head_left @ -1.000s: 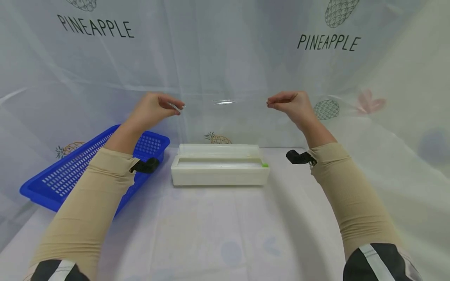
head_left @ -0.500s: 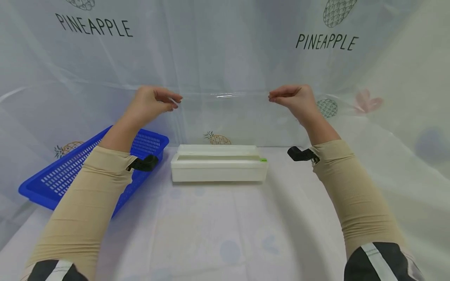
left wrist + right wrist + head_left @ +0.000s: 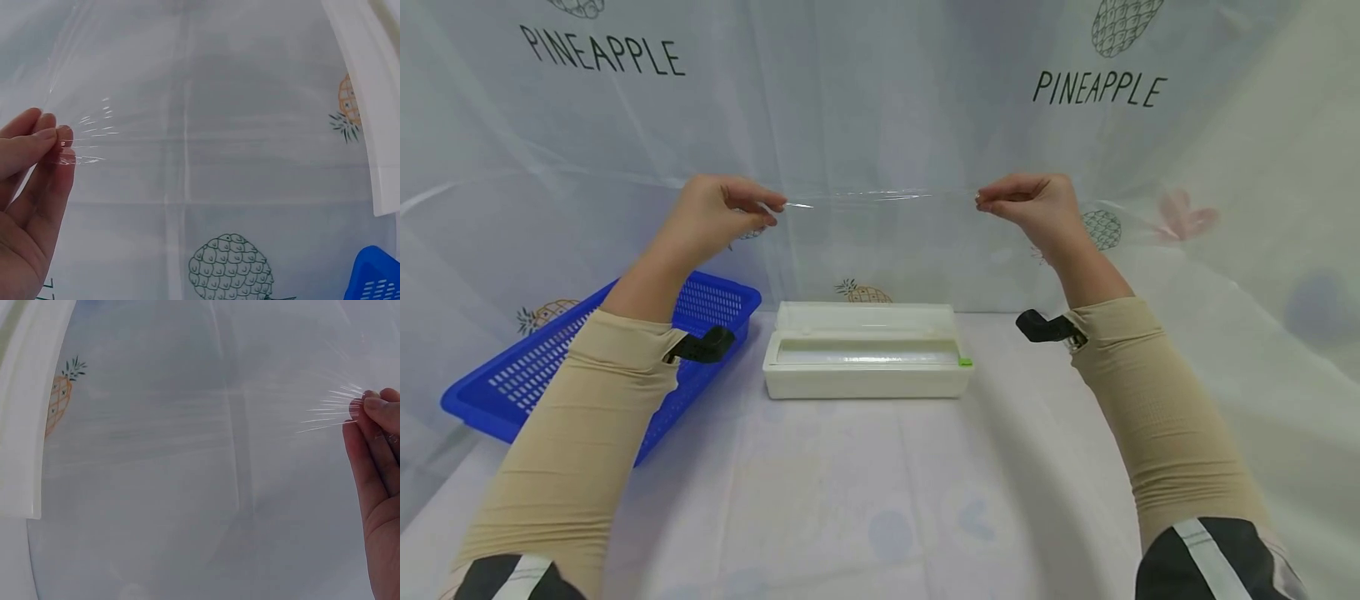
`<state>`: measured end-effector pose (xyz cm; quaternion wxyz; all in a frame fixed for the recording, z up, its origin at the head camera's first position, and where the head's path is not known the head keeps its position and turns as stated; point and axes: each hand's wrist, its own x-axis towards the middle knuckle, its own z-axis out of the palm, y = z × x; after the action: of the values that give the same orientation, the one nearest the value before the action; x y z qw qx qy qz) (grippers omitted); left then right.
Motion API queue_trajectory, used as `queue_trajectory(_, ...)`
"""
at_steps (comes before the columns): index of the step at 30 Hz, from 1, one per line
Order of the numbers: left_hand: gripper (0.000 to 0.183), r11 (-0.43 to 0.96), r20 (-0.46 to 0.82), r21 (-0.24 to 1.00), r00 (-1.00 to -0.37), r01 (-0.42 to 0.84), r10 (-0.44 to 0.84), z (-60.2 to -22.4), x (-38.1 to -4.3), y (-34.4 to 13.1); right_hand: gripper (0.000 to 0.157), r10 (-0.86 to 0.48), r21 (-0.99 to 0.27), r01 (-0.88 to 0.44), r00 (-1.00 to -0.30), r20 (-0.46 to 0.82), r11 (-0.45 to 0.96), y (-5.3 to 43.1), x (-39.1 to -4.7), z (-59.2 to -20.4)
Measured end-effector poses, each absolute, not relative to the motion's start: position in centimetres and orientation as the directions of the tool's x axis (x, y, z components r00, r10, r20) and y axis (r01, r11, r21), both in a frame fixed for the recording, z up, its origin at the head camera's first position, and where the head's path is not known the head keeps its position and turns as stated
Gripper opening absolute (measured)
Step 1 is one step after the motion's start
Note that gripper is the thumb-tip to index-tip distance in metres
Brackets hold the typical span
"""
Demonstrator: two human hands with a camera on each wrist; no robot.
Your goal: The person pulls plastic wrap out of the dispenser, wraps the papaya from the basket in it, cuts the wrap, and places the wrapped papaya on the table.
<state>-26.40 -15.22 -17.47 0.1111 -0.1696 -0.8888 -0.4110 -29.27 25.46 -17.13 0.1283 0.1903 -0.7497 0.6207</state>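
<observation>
Clear plastic wrap [image 3: 887, 197] is stretched between my two raised hands. My left hand [image 3: 709, 212] pinches its left corner between thumb and fingers; small creases fan out from the fingertips in the left wrist view. On the other side my right hand [image 3: 1033, 208] pinches the right corner, where the wrap [image 3: 328, 415] also gathers into bright creases. Below and between the hands stands a white wrap dispenser [image 3: 868, 383] on the table. Its lid is up, a shiny roll [image 3: 865, 357] shows inside, and a green slider [image 3: 966, 362] sits at its right end.
A blue perforated basket [image 3: 718, 296] stands on the left, partly behind my left forearm. Behind everything hangs a pale curtain [image 3: 880, 108] with pineapple prints. A white cloth [image 3: 850, 483] covers the table.
Both hands have risen and spread slightly, lifting the wrap with them. The dispenser rocked so its roll was hidden half a second ago; now the roll shows again.
</observation>
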Motion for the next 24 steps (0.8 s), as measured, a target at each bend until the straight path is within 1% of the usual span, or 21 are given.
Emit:
queue_trajectory(10, 0.029, 0.575, 0.366, 0.702, -0.906, 0.419, 0.213, -16.8, -25.6, -15.4, 0.012, -0.131, -0.862, -0.495, -0.867, 0.481, 0.11, 25.3, -28.8, -16.6)
queue_trajectory(16, 0.028, 0.573, 0.397, 0.69, -0.893, 0.442, 0.211, -16.6, -24.9, -15.5, 0.015, -0.116, -0.866, -0.496, -0.865, 0.487, 0.06, 25.3, -28.3, -16.4)
queue_trajectory(20, 0.026, 0.593, 0.443, 0.642, -0.866, 0.487, 0.232, -17.0, -23.8, -15.5, 0.021, -0.107, -0.873, -0.486, -0.87, 0.481, 0.028, 25.4, -27.1, -16.9)
queue_trajectory(24, 0.022, 0.59, 0.5, 0.612, -0.836, 0.527, 0.227, -18.0, -22.0, -15.7, 0.025, -0.09, -0.879, -0.477, -0.876, 0.474, 0.014, 25.4, -25.1, -17.8)
